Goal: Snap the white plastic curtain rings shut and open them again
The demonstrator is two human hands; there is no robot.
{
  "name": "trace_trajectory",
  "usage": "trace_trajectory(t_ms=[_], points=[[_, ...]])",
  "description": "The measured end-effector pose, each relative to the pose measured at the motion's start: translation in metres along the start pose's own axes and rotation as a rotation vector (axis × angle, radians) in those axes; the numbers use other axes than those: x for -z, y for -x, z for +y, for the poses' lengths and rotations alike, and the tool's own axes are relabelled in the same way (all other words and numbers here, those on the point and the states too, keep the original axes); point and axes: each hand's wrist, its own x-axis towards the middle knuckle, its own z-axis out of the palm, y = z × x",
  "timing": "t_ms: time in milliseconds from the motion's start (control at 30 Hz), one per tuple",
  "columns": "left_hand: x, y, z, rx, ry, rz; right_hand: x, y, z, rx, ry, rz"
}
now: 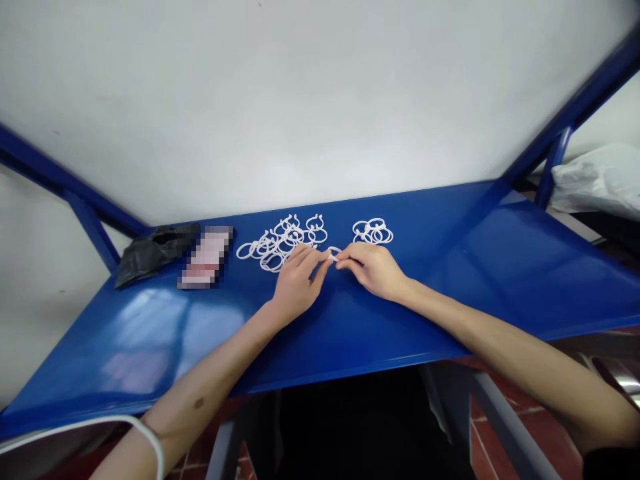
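Note:
Between my two hands is a white plastic curtain ring, partly covered by fingers. My left hand pinches it from the left between thumb and fingertips. From the right, my right hand grips it the same way, and the fingertips of both hands almost meet. Just beyond my left hand lies a loose pile of white curtain rings, some with gaps and small knobbed ends showing. A smaller cluster of rings lies past my right hand, overlapping one another.
The blue table stands against a pale wall. At its left are a black plastic bag and a blurred-out flat object. A white cable crosses my left forearm. Blue frame posts rise at both sides, with a whitish plastic bag at right.

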Motion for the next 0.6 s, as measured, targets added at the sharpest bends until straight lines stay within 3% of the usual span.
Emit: trace_trajectory(t_ms=[167,267,433,600], points=[[0.003,-0.004,-0.004,-0.082,-0.048,-0.06,0.003,-0.006,0.003,0.026,-0.008,-0.011],[0.005,-0.006,-0.007,-0.026,-0.121,-0.144,0.016,-0.012,0.011,0.025,0.107,-0.002],[0.004,-0.003,-0.017,0.154,-0.358,-0.319,0.056,-0.015,0.033,-0.178,0.488,-0.02],[0.003,0.0,-0.026,0.219,-0.458,-0.462,0.079,-0.01,0.047,-0.315,0.532,-0.157]])
